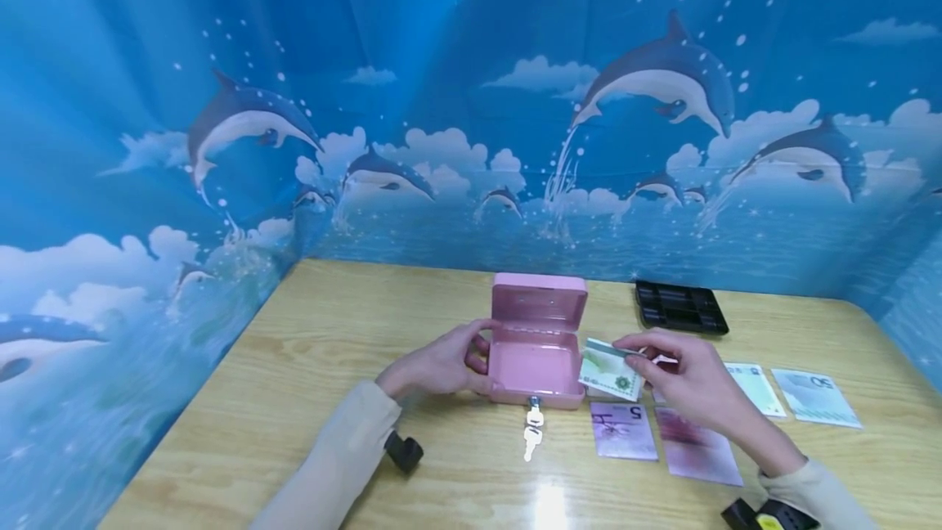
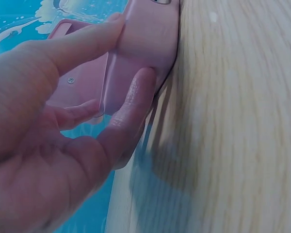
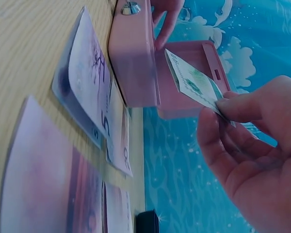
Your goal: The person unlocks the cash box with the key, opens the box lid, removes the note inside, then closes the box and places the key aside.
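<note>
A pink cash box [image 1: 536, 362] stands with its lid [image 1: 540, 301] raised. My left hand [image 1: 449, 362] holds the box's left side, thumb toward the front corner and index finger up by the lid; in the left wrist view several fingertips [image 2: 144, 80] touch the pink wall. My right hand [image 1: 688, 375] pinches a green banknote [image 1: 609, 370] between thumb and fingers. The note is tilted, just above the box's right edge. In the right wrist view the banknote [image 3: 194, 82] shows against the raised lid. Keys [image 1: 533, 432] hang at the front lock.
Right of the box lie a purple 5 note [image 1: 624, 432], a reddish note [image 1: 699, 448], a pale green note [image 1: 754, 389] and a 50 note [image 1: 815, 397]. Behind them sits a black compartment tray [image 1: 680, 307]. A dolphin-print curtain [image 1: 456, 105] borders the wooden table [image 1: 294, 399].
</note>
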The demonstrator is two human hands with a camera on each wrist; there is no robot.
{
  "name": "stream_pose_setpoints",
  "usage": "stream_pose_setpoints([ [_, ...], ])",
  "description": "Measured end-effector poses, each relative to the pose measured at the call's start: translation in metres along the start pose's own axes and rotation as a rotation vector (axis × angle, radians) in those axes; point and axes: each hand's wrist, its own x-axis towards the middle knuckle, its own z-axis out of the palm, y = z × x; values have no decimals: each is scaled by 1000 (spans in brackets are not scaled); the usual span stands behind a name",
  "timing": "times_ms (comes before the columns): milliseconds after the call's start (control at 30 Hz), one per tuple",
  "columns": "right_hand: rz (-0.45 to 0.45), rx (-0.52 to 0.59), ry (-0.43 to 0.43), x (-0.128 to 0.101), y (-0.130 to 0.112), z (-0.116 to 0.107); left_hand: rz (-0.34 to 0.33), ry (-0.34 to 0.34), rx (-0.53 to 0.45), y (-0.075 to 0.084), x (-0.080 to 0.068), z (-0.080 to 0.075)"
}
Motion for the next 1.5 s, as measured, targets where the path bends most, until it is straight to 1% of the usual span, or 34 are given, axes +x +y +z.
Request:
stream_pose_setpoints([
  [133,-14,2,-2,-5,4,-5,-5,-3,-8,0,1,0],
  [333,-9,-50,16,-14,11,-13,-25,-15,-60,0,-1,-1],
  [467,8,-88,34,-21,15,-19,-34,-18,-98,0,-3,-2],
  [600,47,-126,47,-29,20,-26,-26,-19,-125,0,-4,-2],
  [733,67,-133,53,-39,28,-34,-31,-16,-150,-2,-4,-2],
  [900,73,-140,59,-49,39,-43,-43,-9,-157,-4,-5,-3],
  [1133,46,-151,89,-58,51,-51,-38,-11,-139,-5,-3,-2],
  [1233,67,-159,89,-63,58,-55,-42,-10,-129,-6,-3,-1],
  [1367,117,-221,81,-70,66,-62,-40,-13,-138,-6,-3,-1],
  [1500,135,-302,82,-76,76,-69,-35,-17,-147,-5,-4,-2],
])
